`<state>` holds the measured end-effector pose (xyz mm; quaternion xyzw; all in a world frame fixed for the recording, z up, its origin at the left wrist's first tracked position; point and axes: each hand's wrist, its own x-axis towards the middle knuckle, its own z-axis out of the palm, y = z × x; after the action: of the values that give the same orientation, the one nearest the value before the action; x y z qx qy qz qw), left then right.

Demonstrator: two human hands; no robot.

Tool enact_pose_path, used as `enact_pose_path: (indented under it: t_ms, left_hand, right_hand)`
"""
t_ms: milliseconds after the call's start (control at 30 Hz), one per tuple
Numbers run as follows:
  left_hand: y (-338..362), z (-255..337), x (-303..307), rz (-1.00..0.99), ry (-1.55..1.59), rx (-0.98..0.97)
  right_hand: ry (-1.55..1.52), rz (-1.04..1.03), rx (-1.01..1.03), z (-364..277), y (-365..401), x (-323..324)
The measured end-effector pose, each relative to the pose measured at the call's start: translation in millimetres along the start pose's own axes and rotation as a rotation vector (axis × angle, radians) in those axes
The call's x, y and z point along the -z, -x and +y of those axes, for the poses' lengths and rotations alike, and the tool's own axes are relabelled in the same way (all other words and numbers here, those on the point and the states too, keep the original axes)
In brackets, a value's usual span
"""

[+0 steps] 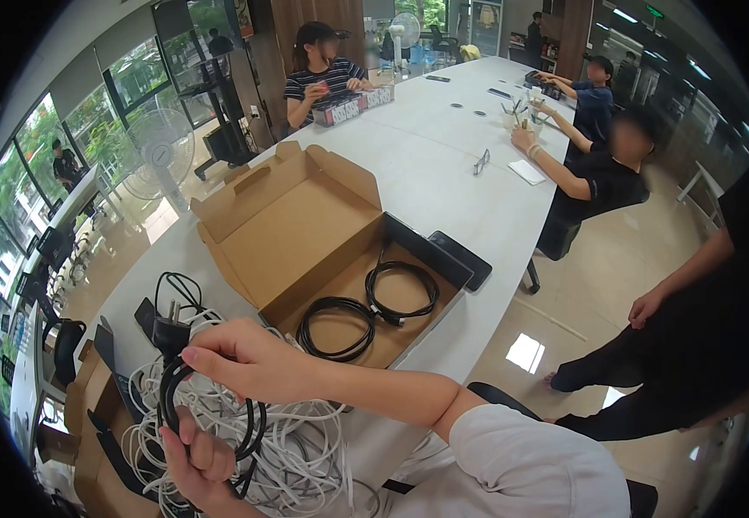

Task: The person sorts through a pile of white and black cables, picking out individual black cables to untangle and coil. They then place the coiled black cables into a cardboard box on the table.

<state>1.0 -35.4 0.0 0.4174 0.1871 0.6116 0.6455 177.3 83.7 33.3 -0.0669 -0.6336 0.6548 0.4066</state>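
Black cable (165, 399) with a plug (170, 337) is held between both hands, above a heap of white cables (301, 440). Plug is located at the upper left of the bundle, prongs pointed up and away from the wearer; the long axis of the gathered loops is run from the plug down toward the wearer.

By the right hand (241, 358), the cable is pinched just below the plug, thumb and fingers pressed together. By the left hand (197, 457), set lower, the loops are gripped with curled fingers; exact contact under those fingers cannot be told.

Key relation: a cardboard box (275, 229), lid raised, is placed beyond and to the right of the hands, so the black cable is positioned to the left of it and nearer the wearer. The right hand is the nearer one to the box, its forearm stretched across in front of the box's near edge. In the box, two black coils are laid side by side, a left coil (336, 300) and a right coil (401, 265), close together. A flat black object (463, 259) is seen just beside the box's far right side, on the white table (444, 147).
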Motion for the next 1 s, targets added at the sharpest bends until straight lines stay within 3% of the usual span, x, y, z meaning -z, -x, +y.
enact_pose_path:
  t_ms: [133,233,367,400,433,467,633,700,833,1000]
  left_hand:
    - [-1.2,-3.5,-2.0,-0.019,0.012,-0.099]
    - [-2.3,-4.6,-6.2,0.002,-0.012,-0.252]
    - [-5.2,5.2,-15.3,-0.016,-0.057,-0.519]
    - [-1.3,3.4,-18.7,0.209,-0.014,-0.62]
    - [-1.1,4.3,-20.9,0.255,-0.053,-0.654]
    - [-1.1,5.5,-22.7,0.302,-0.092,-0.688]
    - [-0.9,10.5,-24.3,0.355,-0.186,-0.873]
    - [-1.7,10.8,-25.7,0.398,-0.214,-0.92]
    - [-2.5,12.3,-33.1,0.392,-0.213,-0.921]
    - [1.2,12.0,-20.3,0.17,-0.045,-0.828]
  right_hand:
    - [0.148,0.027,0.091,-3.4,2.2,-0.3]
    - [0.442,0.09,0.281,4.0,2.1,-5.9]
    - [0.393,-0.056,0.202,12.6,9.0,-18.4]
    - [0.383,-0.143,0.194,13.1,9.5,-20.1]
    - [0.372,-0.229,0.185,11.2,9.1,-21.5]
    - [0.272,-0.291,0.044,3.5,13.7,-23.2]
    - [0.608,-0.506,-0.037,16.0,24.8,-35.5]
    - [0.705,-0.696,-0.045,16.5,27.4,-38.9]
    - [0.634,-0.582,0.072,24.8,33.9,-45.2]
    - [0.635,-0.523,0.129,50.5,29.5,-45.5]
